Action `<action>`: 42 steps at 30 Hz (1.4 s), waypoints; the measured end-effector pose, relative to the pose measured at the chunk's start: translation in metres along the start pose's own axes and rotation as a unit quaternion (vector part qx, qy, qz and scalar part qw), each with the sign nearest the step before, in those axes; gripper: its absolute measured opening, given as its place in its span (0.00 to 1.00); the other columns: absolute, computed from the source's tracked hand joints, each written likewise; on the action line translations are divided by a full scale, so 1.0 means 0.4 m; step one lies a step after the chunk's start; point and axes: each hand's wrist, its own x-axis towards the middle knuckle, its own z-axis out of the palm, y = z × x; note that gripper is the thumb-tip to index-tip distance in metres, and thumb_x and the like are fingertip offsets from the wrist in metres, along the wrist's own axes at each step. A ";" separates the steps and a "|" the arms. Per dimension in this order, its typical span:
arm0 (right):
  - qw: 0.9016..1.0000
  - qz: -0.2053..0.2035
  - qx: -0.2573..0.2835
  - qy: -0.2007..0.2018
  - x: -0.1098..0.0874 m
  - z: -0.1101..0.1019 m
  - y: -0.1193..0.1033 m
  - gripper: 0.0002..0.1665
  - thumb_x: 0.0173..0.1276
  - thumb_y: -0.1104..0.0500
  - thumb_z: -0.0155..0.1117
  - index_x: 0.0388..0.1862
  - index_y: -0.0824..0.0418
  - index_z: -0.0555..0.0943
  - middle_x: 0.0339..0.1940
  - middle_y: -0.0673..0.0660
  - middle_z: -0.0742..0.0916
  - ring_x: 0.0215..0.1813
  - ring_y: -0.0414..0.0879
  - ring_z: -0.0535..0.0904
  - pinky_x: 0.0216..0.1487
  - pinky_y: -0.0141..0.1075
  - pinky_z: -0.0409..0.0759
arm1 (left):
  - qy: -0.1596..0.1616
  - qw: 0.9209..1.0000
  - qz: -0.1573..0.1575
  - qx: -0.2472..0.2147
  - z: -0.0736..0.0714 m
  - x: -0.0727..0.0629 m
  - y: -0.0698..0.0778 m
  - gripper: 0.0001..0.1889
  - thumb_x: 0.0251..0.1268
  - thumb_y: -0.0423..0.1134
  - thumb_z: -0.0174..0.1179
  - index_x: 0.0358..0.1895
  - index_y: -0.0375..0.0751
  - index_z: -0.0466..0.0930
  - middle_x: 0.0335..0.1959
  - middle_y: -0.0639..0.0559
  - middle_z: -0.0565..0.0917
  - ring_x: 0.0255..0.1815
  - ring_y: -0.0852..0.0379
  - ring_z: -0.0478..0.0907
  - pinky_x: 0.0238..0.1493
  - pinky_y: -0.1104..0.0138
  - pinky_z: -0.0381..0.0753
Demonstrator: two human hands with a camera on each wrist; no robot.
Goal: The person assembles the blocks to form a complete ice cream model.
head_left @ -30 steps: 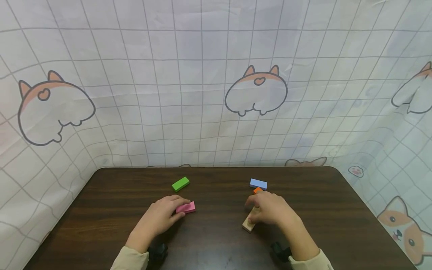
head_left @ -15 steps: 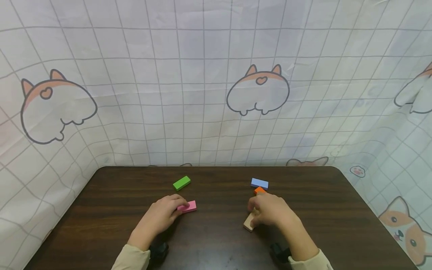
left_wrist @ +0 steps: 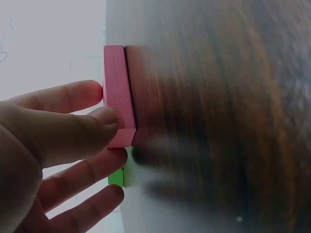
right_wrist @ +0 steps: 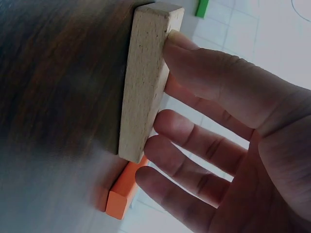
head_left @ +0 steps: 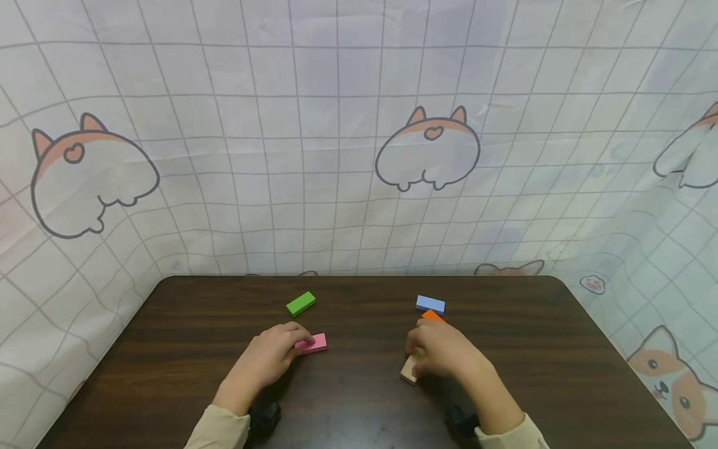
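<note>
My left hand (head_left: 265,357) pinches a small pink block (head_left: 319,342) lying on the dark table, left of the middle. In the left wrist view the thumb is on the near edge of the pink block (left_wrist: 116,80) and the index finger is at its far side. On the right, my right hand (head_left: 445,350) grips a plain wooden block (head_left: 409,372). Its thumb presses one long edge of the wooden block (right_wrist: 144,73) in the right wrist view, fingers along the other side. The hand hides part of that block in the head view.
An orange block (head_left: 430,315) lies just beyond the right hand, partly covered by it, with a blue block (head_left: 430,304) close behind. Farther back on the left is a green block (head_left: 301,303). A patterned cloth (head_left: 314,156) stands behind the table (head_left: 359,399).
My left thumb has drawn in against the pink block. The right hand has closed in and shifted slightly left, covering more of the wooden block. The orange, blue and green blocks stay put.
</note>
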 end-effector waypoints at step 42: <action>0.979 0.194 0.059 -0.030 0.025 0.039 -0.098 0.30 0.51 0.38 0.78 0.11 0.54 0.73 0.12 0.46 0.70 0.18 0.42 0.66 0.19 0.34 0.61 | 0.002 0.999 0.037 -0.001 0.016 0.036 0.034 0.11 0.60 0.30 0.68 0.44 0.49 0.88 0.47 0.57 0.86 0.49 0.52 0.84 0.46 0.51 0.83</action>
